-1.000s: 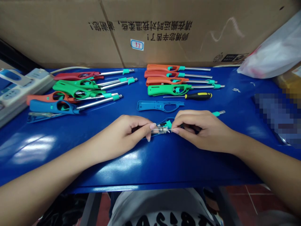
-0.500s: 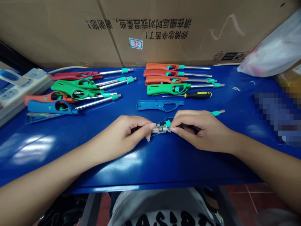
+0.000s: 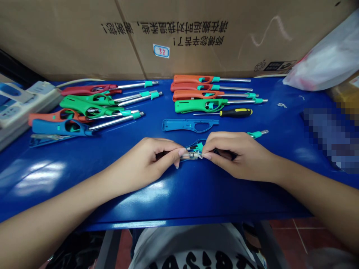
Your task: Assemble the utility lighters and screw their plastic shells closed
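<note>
Between thumb and fingers, my left hand (image 3: 161,155) pinches a small clear lighter fuel tank (image 3: 191,155), held level just above the table. My right hand (image 3: 234,155) has its fingertips closed at the tank's right end, on a tiny pale part too small to name. Behind the tank lies an opened blue lighter half with a teal trigger (image 3: 198,146), largely covered by my hands. Its metal tube with a teal collar (image 3: 255,134) sticks out past my right hand. A loose blue shell half (image 3: 186,125) rests farther back.
Several gas lighters lie at the left, among them a blue one (image 3: 60,127). More lie at the back middle, one a green lighter (image 3: 199,106), near a black-and-yellow screwdriver (image 3: 237,113). A power strip (image 3: 28,102) stands far left; a cardboard box (image 3: 84,41) walls the back.
Both hands stay nearly in place on the clear tank. My right fingertips have shifted very slightly at its end; the view has moved a little.
</note>
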`<action>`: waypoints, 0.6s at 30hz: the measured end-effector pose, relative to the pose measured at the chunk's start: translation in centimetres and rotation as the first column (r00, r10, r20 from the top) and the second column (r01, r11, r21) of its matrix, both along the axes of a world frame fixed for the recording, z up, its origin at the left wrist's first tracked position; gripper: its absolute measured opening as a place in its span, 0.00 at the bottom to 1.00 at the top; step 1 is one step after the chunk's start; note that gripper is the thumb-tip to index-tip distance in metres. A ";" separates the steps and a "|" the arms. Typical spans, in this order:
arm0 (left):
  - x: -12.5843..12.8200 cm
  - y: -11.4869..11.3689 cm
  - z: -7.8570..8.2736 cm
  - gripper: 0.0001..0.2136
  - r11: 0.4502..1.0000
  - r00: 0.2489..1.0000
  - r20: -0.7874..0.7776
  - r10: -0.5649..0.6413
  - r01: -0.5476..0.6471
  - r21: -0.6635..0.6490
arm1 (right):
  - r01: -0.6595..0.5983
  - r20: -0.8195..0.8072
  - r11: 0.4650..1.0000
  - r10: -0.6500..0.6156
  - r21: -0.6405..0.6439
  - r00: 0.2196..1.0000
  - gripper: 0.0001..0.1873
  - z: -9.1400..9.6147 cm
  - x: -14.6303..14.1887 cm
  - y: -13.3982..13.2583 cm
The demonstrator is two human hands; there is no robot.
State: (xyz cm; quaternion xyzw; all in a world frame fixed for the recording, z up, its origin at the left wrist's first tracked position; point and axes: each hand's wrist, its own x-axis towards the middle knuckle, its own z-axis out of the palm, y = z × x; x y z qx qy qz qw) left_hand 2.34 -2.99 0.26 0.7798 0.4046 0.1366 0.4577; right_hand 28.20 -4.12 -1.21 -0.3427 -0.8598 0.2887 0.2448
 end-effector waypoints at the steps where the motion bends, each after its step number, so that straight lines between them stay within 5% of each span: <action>1: 0.0 0.0 0.0 0.19 1.000 1.000 0.003 0.004 -0.004 -0.007 | 0.000 0.001 1.000 0.000 0.000 1.000 0.06 0.0 0.0 0.0; 18: 0.2 -0.1 -0.1 0.18 0.997 0.999 0.020 0.039 -0.038 -0.061 | -0.010 0.015 1.000 0.010 0.000 1.000 0.06 -0.4 0.1 0.1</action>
